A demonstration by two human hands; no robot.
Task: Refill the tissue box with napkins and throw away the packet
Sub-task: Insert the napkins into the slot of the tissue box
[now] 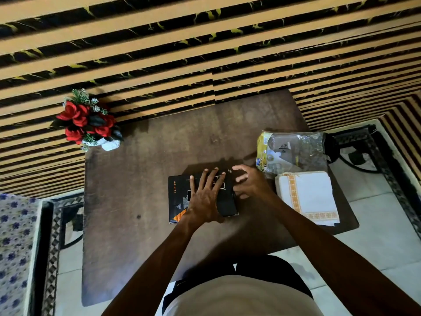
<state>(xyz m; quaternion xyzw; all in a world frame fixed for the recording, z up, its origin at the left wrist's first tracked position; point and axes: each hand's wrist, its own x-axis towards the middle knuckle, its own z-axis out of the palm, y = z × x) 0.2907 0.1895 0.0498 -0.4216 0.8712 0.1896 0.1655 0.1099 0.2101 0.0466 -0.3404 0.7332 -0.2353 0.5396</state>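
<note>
The tissue box (pixel 180 199) lies flat near the middle of the brown bench (pixel 136 179), a little toward its right side, with its long axis running roughly left to right, parallel to the bench's far edge. It is black, with the word INFINITY printed in orange along its left end and grey and orange dotted triangles near its near-left corner. The left hand (pixel 206 197) rests palm-down on the box top, fingers spread and flat, pressing rather than gripping. The right hand (pixel 248 182) sits at the box's right end with fingers curled against it; whether it actually grips the end cannot be told. Just right of the hands, a stack of white napkins (pixel 312 195) with an orange patterned border lies near the bench's right edge, its long side angled slightly from far-left to near-right. Beyond the stack, toward the far-right corner, the clear plastic packet (pixel 296 149) lies crumpled, with yellow printing at its left end, touching the far edge of the napkins. A white pot of red flowers (pixel 87 122) stands at the far-left corner
</note>
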